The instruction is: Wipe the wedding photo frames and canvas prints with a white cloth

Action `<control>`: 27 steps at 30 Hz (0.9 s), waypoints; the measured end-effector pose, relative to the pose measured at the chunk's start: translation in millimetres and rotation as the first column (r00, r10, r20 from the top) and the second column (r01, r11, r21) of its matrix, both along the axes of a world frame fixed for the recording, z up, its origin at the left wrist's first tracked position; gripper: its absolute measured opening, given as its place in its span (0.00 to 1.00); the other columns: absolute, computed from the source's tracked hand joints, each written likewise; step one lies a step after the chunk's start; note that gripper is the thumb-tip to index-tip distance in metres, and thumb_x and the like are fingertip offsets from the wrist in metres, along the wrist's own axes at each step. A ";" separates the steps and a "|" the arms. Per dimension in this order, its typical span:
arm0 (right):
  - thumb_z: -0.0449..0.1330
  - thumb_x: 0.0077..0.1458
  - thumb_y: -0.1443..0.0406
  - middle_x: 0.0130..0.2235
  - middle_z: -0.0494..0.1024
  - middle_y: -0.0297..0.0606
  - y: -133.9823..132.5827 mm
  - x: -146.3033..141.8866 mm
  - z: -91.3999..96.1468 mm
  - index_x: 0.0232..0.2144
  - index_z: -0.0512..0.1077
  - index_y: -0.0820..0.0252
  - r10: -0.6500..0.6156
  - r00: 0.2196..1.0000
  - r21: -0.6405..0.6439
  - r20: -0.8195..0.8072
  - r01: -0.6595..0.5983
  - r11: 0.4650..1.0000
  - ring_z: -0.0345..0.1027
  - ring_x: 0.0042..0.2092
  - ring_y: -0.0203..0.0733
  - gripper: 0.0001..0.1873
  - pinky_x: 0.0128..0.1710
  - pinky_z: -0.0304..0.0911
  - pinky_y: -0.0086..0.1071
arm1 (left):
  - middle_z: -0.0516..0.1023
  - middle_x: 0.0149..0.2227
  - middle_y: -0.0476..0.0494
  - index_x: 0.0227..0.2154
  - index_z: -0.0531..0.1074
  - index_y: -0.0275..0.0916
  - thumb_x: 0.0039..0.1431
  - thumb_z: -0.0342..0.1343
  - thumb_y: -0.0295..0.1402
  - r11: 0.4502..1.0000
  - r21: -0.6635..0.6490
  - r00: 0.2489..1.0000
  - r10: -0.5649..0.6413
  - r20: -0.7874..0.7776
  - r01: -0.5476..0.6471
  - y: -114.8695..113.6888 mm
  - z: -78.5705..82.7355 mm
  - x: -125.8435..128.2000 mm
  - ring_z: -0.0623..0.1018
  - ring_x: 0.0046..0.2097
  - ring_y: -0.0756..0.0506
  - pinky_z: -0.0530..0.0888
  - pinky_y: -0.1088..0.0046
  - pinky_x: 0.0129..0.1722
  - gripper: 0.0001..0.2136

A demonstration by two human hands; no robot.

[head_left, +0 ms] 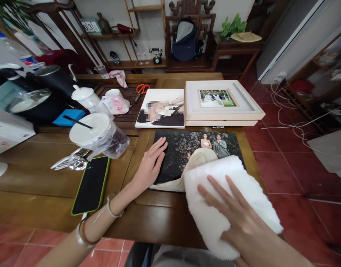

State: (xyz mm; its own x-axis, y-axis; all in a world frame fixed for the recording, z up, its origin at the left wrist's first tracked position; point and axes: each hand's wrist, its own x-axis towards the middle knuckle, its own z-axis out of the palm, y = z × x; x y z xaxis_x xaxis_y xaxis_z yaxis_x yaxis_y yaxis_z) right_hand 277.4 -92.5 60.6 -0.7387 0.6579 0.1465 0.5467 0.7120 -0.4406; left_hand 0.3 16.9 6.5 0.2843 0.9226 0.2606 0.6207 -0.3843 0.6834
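A dark photo print (184,152) showing a couple lies flat on the wooden table (48,170) in front of me. My left hand (151,165) rests flat on its left edge, fingers stretched out. My right hand (234,211) lies open and flat on a fluffy white cloth (215,178) that covers the print's lower right part. Behind it lie a second photo print (162,109) and a white framed photo (223,102) stacked on another frame.
A black phone in a green case (91,185) lies left of my left arm. A lidded plastic cup with a straw (96,133), a white teapot (85,97), orange scissors (142,89) and a black pot (55,79) crowd the table's left. Cables (287,115) trail over the red tile floor.
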 end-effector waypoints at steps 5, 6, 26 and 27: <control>0.53 0.30 0.75 0.65 0.56 0.35 36.8 11.1 1.1 0.22 0.72 0.56 -0.015 0.999 0.049 0.031 0.014 0.999 0.42 0.67 0.58 0.15 0.65 0.30 0.60 | 0.62 0.64 0.40 0.59 0.64 0.42 0.68 0.42 0.33 1.000 -0.011 1.000 -0.013 -0.019 0.012 0.5 0.2 -1.0 0.58 0.66 0.43 0.56 0.53 0.65 0.18; 0.52 0.31 0.76 0.65 0.58 0.37 50.8 14.8 1.4 0.22 0.72 0.56 -0.034 0.997 0.069 0.065 0.030 0.997 0.43 0.67 0.57 0.15 0.65 0.31 0.59 | 0.62 0.64 0.41 0.59 0.64 0.42 0.68 0.42 0.33 1.000 -0.010 1.000 -0.019 -0.023 0.019 0.7 0.4 -1.3 0.58 0.66 0.43 0.56 0.53 0.65 0.18; 0.54 0.29 0.74 0.68 0.46 0.39 14.0 -6.5 2.7 0.27 0.75 0.57 0.085 0.991 -0.038 0.105 -0.082 0.996 0.30 0.68 0.65 0.19 0.62 0.24 0.66 | 0.64 0.63 0.37 0.57 0.66 0.39 0.68 0.43 0.32 0.998 0.068 1.000 -0.003 0.018 0.002 1.8 -6.6 -0.1 0.61 0.65 0.43 0.59 0.54 0.64 0.17; 0.54 0.28 0.74 0.68 0.46 0.38 10.2 -6.8 2.9 0.27 0.75 0.57 0.104 0.990 -0.044 0.095 -0.100 0.994 0.30 0.68 0.65 0.19 0.62 0.24 0.66 | 0.64 0.63 0.37 0.56 0.66 0.39 0.68 0.43 0.32 0.998 0.069 1.000 -0.007 0.017 0.006 2.0 -7.0 -0.4 0.61 0.65 0.43 0.59 0.53 0.64 0.17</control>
